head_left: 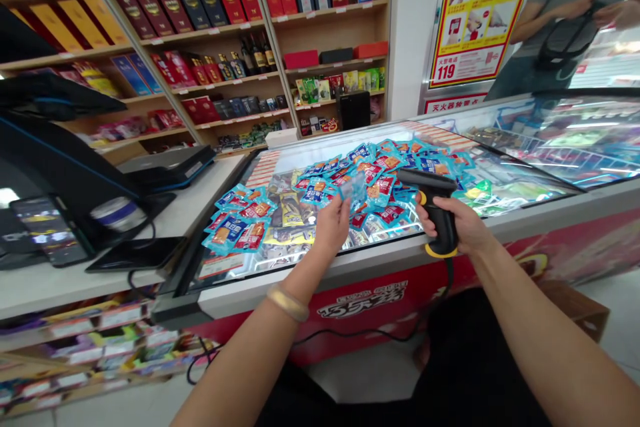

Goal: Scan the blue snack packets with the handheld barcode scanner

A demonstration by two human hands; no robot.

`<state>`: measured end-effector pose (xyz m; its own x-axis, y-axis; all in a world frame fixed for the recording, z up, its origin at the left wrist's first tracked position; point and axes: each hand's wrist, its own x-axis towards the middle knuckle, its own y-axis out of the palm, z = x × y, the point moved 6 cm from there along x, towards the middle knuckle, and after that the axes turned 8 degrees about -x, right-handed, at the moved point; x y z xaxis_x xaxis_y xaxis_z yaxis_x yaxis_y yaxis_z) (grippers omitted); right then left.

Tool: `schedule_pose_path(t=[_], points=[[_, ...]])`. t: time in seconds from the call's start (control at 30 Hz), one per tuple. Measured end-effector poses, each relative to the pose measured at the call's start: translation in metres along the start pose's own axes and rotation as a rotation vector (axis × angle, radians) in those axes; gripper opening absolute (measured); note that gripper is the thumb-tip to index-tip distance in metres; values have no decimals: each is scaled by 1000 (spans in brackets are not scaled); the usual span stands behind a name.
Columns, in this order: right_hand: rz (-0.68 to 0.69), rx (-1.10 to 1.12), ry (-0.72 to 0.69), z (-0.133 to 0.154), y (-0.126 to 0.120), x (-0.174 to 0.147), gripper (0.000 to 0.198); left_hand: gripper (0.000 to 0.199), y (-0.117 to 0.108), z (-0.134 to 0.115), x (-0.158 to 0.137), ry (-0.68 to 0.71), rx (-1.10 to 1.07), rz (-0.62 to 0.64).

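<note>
Head view: left hand (331, 221) reaches forward, fingertips pinching small blue plastic packet (354, 191), print too blurred to read, above blue-and-red packet pile (387, 159); right hand (466, 221) wraps black-yellow barcode scanner (443, 227) nearby.

Your one view looks out from your own head, forward and down over your forearms (545, 313), with your left hand (334, 219) and right hand (463, 217) near mid-frame and your lap (465, 353) at the bottom edge. You face the long side of the freezer (380, 261) at close range, seeing its top from above at a slant, with the shelves (330, 32) farther off behind it. Your wide frame also takes in the counter (220, 180) at left and another person (545, 27) at upper right.
</note>
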<state>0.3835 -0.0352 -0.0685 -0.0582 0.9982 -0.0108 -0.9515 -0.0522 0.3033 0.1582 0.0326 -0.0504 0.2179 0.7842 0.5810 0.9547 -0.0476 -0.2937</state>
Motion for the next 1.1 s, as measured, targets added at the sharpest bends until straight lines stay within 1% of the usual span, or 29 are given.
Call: schedule_pose_path(t=[0.03,0.1,0.17,0.23,0.37,0.47,0.57,0.7,0.83,0.97,1.03,1.1], points=[[9,-14,-2,0,1,-1,29,33,-4,7,1,-90,-85,-80],[37,-47,-6,0,3,-2,31,38,-7,16,2,-218,-225,-156],[77,-81,-10,0,5,-3,34,39,-8,20,3,-278,-291,-169],[121,-122,-6,-1,6,-3,34,39,-9,21,4,-292,-293,-176],[172,-194,5,-2,9,-2,39,41,-14,20,4,-213,-149,-184],[163,-198,-22,0,15,-2,43,39,-10,15,3,-150,-48,-126],[158,-182,-40,-1,25,-2,43,37,-5,8,0,-119,-6,-65],[194,-167,-13,-6,39,0,44,37,-4,0,-2,-99,54,-32],[189,-167,4,-8,42,2,45,36,-5,0,-1,-107,91,-29],[178,-138,-2,-6,41,1,45,32,0,-4,-2,-66,118,-34],[161,-120,0,-5,41,-1,45,31,-2,-7,-4,-32,179,-58],[139,-91,2,-4,46,-1,45,29,-11,-11,-5,19,274,-91]])
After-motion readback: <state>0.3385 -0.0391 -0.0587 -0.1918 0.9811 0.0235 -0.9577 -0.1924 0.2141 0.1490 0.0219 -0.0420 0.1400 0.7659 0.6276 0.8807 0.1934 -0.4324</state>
